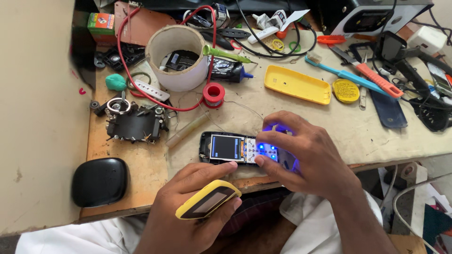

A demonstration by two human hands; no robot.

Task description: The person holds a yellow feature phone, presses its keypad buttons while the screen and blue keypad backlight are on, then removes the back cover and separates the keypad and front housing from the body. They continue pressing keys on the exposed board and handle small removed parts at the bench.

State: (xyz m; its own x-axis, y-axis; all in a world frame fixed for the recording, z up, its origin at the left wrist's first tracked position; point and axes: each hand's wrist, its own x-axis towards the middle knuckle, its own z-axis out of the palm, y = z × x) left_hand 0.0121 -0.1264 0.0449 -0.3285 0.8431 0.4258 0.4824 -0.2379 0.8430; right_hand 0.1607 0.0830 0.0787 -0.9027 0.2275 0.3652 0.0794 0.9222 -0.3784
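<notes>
- Your left hand (pixel 188 207) is curled around a yellow plastic phone front cover with a clear window (pixel 208 205), its forefinger stretched out to touch the lower edge of the phone.
- Just beyond that fingertip, on the bench (pixel 329 117), lies the opened black phone with lit screen and blue-glowing keypad (pixel 230 148).
- Your right hand (pixel 306 155) lies loosely spread over the keypad end, thumb and fingertips pressing, gripping nothing.

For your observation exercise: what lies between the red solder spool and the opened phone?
Head view: bare table cover between red solder spool and opened phone, crossed by thin wire.
</notes>
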